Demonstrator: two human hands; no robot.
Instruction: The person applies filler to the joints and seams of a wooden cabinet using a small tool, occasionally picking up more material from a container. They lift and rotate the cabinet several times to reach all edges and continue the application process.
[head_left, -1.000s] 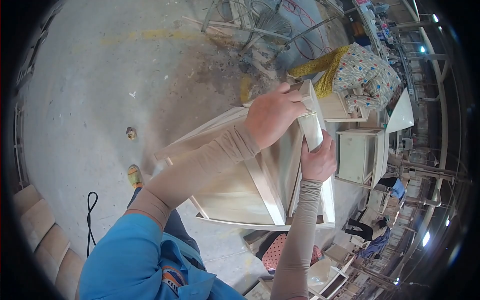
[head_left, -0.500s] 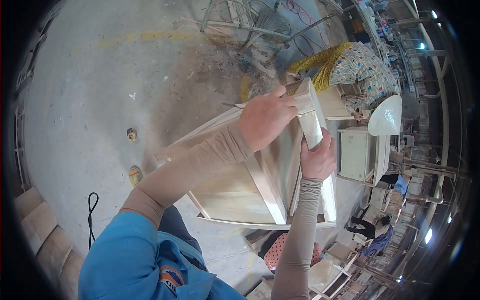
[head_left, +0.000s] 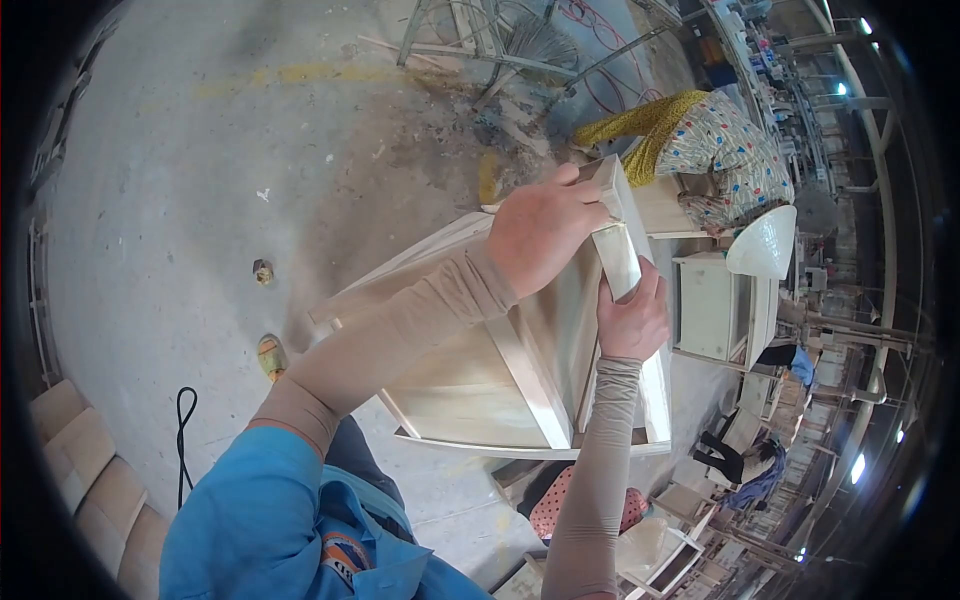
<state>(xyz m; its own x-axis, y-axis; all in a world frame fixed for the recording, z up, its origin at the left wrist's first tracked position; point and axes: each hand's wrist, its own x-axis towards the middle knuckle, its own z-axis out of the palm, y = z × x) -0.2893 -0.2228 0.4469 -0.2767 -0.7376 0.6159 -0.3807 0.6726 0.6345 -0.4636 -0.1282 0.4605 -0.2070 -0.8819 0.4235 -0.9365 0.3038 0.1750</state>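
Observation:
A pale unfinished wooden cabinet (head_left: 470, 385) lies tilted in front of me, one leg (head_left: 620, 255) sticking up and away. My left hand (head_left: 545, 235) curls over the upper part of that leg, fingers closed against the wood; whatever is under the palm is hidden. My right hand (head_left: 632, 318) grips the same leg just below, thumb and fingers wrapped around it. Both forearms wear tan sleeves.
A person in patterned clothes with a yellow cloth (head_left: 720, 150) bends over beyond the cabinet. Small white cabinets (head_left: 712, 305) stand to the right, metal frames (head_left: 490, 40) at the top. A black cable (head_left: 183, 430) and wooden blocks (head_left: 85, 470) lie at left. Another person (head_left: 740, 460) crouches at lower right.
My left hand slid a little left and up along the leg, then back to where it was. My right hand kept its grip. The person beyond has shifted slightly.

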